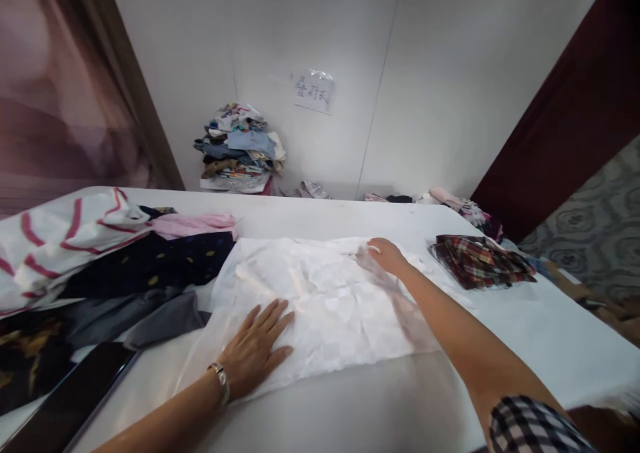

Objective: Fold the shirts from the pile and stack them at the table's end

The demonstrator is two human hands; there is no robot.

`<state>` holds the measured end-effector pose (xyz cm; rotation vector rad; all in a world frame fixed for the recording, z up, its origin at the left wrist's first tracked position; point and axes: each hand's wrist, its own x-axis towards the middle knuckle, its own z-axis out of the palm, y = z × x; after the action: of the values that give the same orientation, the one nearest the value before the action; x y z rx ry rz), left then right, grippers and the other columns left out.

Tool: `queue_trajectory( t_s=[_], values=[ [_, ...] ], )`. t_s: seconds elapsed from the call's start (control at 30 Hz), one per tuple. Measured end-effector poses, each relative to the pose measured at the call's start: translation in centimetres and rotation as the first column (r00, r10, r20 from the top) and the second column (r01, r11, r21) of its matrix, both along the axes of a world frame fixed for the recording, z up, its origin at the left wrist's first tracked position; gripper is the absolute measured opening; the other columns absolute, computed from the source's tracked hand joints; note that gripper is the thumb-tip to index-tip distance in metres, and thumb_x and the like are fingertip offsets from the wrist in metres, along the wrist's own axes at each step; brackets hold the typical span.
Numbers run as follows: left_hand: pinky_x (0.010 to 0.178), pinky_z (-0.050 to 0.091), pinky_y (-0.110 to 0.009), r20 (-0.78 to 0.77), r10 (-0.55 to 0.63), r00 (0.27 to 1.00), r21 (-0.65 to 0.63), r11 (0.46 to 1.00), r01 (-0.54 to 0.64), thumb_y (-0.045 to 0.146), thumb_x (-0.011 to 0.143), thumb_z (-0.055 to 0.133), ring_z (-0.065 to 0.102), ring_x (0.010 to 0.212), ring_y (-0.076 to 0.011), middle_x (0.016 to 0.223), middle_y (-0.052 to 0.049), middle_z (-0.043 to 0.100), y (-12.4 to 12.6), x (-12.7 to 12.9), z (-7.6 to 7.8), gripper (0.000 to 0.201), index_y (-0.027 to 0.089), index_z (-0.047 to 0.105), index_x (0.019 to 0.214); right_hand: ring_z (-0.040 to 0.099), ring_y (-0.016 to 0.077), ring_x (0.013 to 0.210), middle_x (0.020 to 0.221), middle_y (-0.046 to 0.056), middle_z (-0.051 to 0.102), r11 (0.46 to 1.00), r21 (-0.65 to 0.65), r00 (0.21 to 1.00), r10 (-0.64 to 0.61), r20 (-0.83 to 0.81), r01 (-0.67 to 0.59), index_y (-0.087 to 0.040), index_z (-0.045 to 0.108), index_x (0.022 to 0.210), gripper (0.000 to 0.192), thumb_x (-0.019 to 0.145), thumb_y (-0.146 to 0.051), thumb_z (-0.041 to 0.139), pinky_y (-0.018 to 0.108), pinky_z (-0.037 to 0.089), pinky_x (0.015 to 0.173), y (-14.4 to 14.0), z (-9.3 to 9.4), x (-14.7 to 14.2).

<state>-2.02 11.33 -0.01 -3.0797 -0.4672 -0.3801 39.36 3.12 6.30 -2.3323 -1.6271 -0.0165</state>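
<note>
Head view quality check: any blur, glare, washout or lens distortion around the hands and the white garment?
Head view: wide-angle bending curves the table edge; the white garment is nearly washed out against the white tabletop, creases faint; the right hand and forearm show slight motion smear; the left hand is sharper; the curtain at upper left is soft and blurred.

The red-striped white cloth point(60, 239) at the counter's left edge runs out of frame. The handwriting on the white paper wall sign point(313, 91) is too small to read. The right hand's fingers point(374, 247) are blurred.
</note>
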Motion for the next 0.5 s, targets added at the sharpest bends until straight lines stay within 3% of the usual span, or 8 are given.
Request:
queue_trajectory(
  t_s=[0.1, 0.23, 0.3, 0.4, 0.5],
  values=[
    [0.113, 0.031, -0.052, -0.003, 0.021, 1.0, -0.041, 0.999, -0.021, 0.051, 0.092, 0.043, 0.035, 0.139, -0.0271, 0.152, -0.006, 0.037, -0.3, -0.1, 0.2, 0.054, 0.031, 0.041, 0.143, 0.049, 0.0229, 0.126, 0.133, 0.008, 0.059, 0.995, -0.074, 0.998, 0.065, -0.024, -0.067, -0.02, 0.062, 0.123, 0.036, 0.092, -0.029, 0.045, 0.036, 0.037, 0.105, 5.8, 0.5, -2.2],
    [0.115, 0.027, -0.051, -0.006, 0.022, 1.0, -0.08, 0.997, -0.022, 0.05, 0.092, 0.045, 0.032, 0.141, -0.0262, 0.154, -0.005, 0.033, -0.6, -0.2, 0.1, 0.056, 0.032, 0.037, 0.144, 0.056, 0.0258, 0.114, 0.119, 0.01, 0.067, 0.983, -0.182, 0.999, 0.0, -0.052, -0.009, -0.021, 0.067, 0.113, 0.035, 0.09, -0.04, 0.048, 0.037, 0.043, 0.094, 11.7, -0.2, -4.6],
    [0.116, 0.025, -0.052, -0.007, 0.028, 1.0, -0.1, 0.995, -0.029, 0.05, 0.092, 0.045, 0.03, 0.142, -0.0264, 0.155, -0.005, 0.032, -0.7, -0.3, 0.3, 0.057, 0.032, 0.036, 0.145, 0.059, 0.0274, 0.107, 0.112, 0.012, 0.069, 0.975, -0.221, 0.998, -0.039, -0.059, 0.025, -0.019, 0.07, 0.103, 0.034, 0.086, -0.044, 0.054, 0.038, 0.044, 0.09, 13.6, -0.8, -5.4],
    [0.116, 0.024, -0.053, -0.019, 0.026, 1.0, -0.14, 0.99, -0.028, 0.05, 0.092, 0.044, 0.028, 0.142, -0.0266, 0.155, -0.005, 0.031, -0.9, -0.4, 0.6, 0.057, 0.032, 0.034, 0.146, 0.062, 0.0261, 0.099, 0.101, 0.013, 0.071, 0.974, -0.223, 0.995, -0.062, -0.078, 0.043, -0.017, 0.072, 0.087, 0.02, 0.078, -0.033, 0.064, 0.033, 0.044, 0.085, 15.3, -1.3, -5.9],
    [0.116, 0.025, -0.054, -0.029, 0.021, 0.999, -0.155, 0.988, -0.025, 0.05, 0.092, 0.043, 0.028, 0.142, -0.027, 0.155, -0.006, 0.032, -1.0, -0.3, 0.8, 0.057, 0.031, 0.035, 0.145, 0.063, 0.0215, 0.094, 0.097, 0.009, 0.072, 0.986, -0.144, 0.988, -0.102, -0.114, 0.085, -0.018, 0.072, 0.089, 0.019, 0.081, -0.024, 0.056, 0.027, 0.043, 0.078, 15.7, -1.1, -4.9]
  ],
)
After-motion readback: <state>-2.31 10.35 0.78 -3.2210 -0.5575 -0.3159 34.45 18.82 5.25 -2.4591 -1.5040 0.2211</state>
